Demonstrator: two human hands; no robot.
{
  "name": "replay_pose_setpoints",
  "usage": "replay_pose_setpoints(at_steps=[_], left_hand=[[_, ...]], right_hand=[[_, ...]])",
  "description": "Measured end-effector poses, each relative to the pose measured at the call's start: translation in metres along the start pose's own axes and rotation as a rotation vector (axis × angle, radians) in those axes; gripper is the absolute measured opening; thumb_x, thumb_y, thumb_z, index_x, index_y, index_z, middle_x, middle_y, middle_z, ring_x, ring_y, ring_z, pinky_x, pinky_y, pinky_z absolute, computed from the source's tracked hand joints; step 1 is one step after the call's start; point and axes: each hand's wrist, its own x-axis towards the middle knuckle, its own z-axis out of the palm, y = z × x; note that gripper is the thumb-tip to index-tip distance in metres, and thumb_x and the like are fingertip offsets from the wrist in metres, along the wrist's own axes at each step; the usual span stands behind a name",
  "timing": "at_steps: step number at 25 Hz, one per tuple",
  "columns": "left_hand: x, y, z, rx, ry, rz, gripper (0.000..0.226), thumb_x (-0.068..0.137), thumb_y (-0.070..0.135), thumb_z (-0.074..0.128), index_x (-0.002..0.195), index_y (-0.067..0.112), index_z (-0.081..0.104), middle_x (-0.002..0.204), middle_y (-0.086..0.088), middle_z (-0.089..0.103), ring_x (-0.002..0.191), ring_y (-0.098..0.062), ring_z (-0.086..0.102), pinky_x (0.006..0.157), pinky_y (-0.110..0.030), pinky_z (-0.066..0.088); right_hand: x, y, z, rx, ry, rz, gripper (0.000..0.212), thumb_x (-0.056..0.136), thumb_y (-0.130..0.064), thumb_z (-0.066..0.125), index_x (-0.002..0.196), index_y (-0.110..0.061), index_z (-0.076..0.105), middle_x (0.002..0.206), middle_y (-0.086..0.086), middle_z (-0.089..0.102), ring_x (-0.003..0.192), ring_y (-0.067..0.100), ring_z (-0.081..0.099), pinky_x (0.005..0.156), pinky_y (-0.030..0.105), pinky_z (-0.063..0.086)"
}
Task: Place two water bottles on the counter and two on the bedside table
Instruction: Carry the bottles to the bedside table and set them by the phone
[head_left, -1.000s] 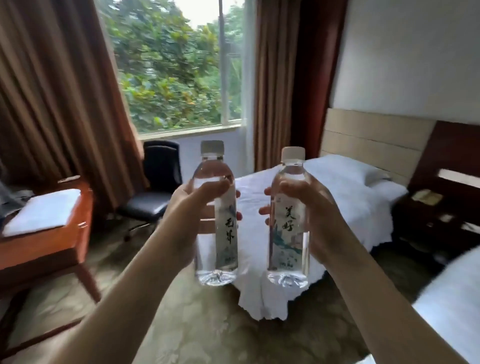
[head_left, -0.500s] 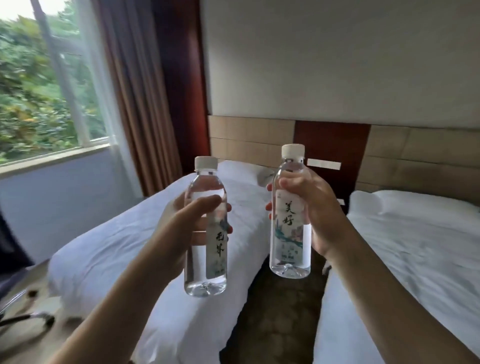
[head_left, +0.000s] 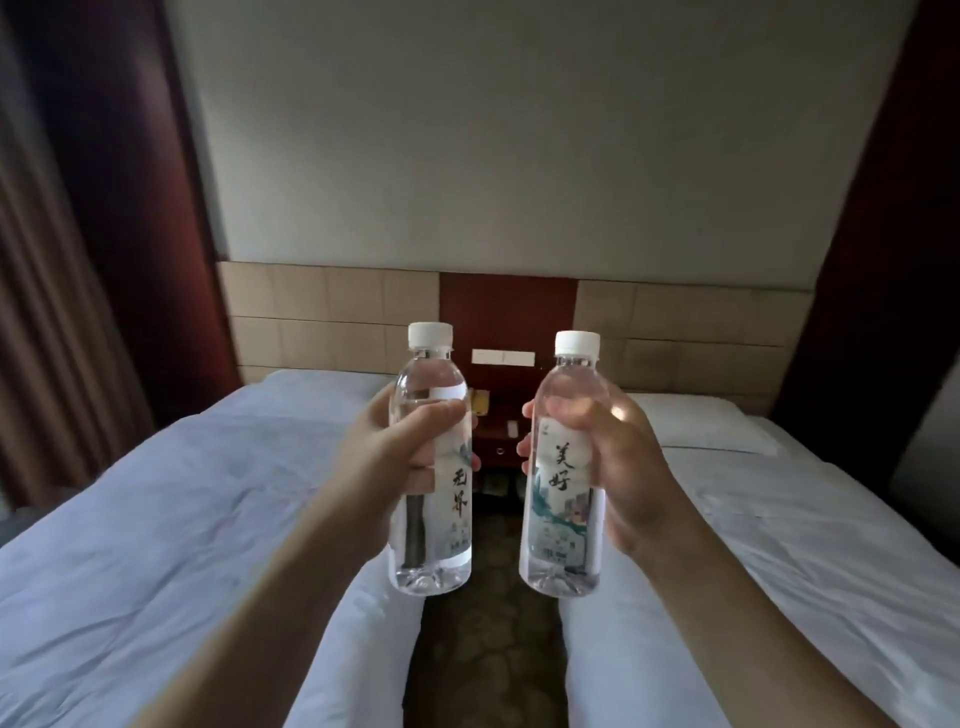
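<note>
Bottles upright, left bottle (head_left: 430, 467) in left hand (head_left: 387, 462), right bottle (head_left: 563, 478) in right hand (head_left: 621, 467)

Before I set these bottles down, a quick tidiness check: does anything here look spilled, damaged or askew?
Nothing stands out. The left bottle and right bottle are capped and upright, gripped by the left hand and right hand. Both beds look made.

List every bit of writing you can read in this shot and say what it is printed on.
"无界" reads down the label of the left bottle, held in the left hand.
"美好" reads down the label of the right bottle, held in the right hand.
The small print low on both labels is too small and blurred to read.
The white panel on the headboard shows no legible text.
</note>
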Motion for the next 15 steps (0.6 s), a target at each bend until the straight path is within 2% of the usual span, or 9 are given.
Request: replay_pose_setpoints(at_steps=[2, 6, 10, 13, 15], left_hand=[[0.038, -0.011, -0.007, 0.007, -0.048, -0.019, 0.047, 0.055, 0.038, 0.077, 0.098, 0.022, 0.069, 0.081, -0.009, 0.070, 0.063, -0.026, 0.068, 0.059, -0.039, 0.055], [0.118, -0.048, -0.019, -0.008, -0.113, -0.037, 0.036, 0.061, 0.032, 0.077, 0.096, 0.026, 0.070, 0.078, -0.004, 0.069, 0.065, -0.025, 0.068, 0.058, -0.037, 0.054], [0.215, -0.100, -0.021, 0.021, -0.085, -0.066, 0.030, 0.070, 0.026, 0.069, 0.100, 0.027, 0.068, 0.082, -0.005, 0.069, 0.067, -0.024, 0.070, 0.059, -0.033, 0.055], [0.302, -0.135, -0.013, 0.050, -0.066, -0.066, 0.030, 0.070, 0.026, 0.069, 0.100, 0.028, 0.068, 0.079, -0.002, 0.070, 0.068, -0.023, 0.072, 0.058, -0.031, 0.056], [0.366, -0.157, -0.006, 0.057, -0.017, -0.058, 0.031, 0.070, 0.026, 0.071, 0.100, 0.029, 0.069, 0.080, -0.002, 0.071, 0.068, -0.022, 0.072, 0.057, -0.030, 0.056]], right_hand=[[0.027, 0.012, -0.001, -0.034, 0.053, -0.004, 0.029, 0.072, -0.021, 0.066, 0.099, -0.010, 0.067, 0.087, 0.007, 0.071, 0.067, 0.022, 0.071, 0.059, 0.033, 0.057], [0.090, 0.049, -0.021, -0.061, 0.128, -0.017, 0.016, 0.074, -0.023, 0.063, 0.088, -0.017, 0.068, 0.086, 0.007, 0.068, 0.069, 0.023, 0.070, 0.064, 0.037, 0.056], [0.178, 0.098, -0.058, -0.089, 0.175, 0.001, 0.019, 0.073, -0.024, 0.066, 0.091, -0.018, 0.068, 0.093, 0.013, 0.069, 0.073, 0.027, 0.070, 0.068, 0.042, 0.054], [0.261, 0.131, -0.088, -0.092, 0.183, -0.008, 0.013, 0.073, -0.024, 0.067, 0.086, -0.026, 0.070, 0.093, 0.014, 0.071, 0.072, 0.025, 0.070, 0.067, 0.038, 0.056], [0.327, 0.150, -0.111, -0.088, 0.166, 0.001, 0.015, 0.072, -0.025, 0.068, 0.087, -0.025, 0.070, 0.095, 0.015, 0.071, 0.072, 0.025, 0.071, 0.068, 0.038, 0.057]])
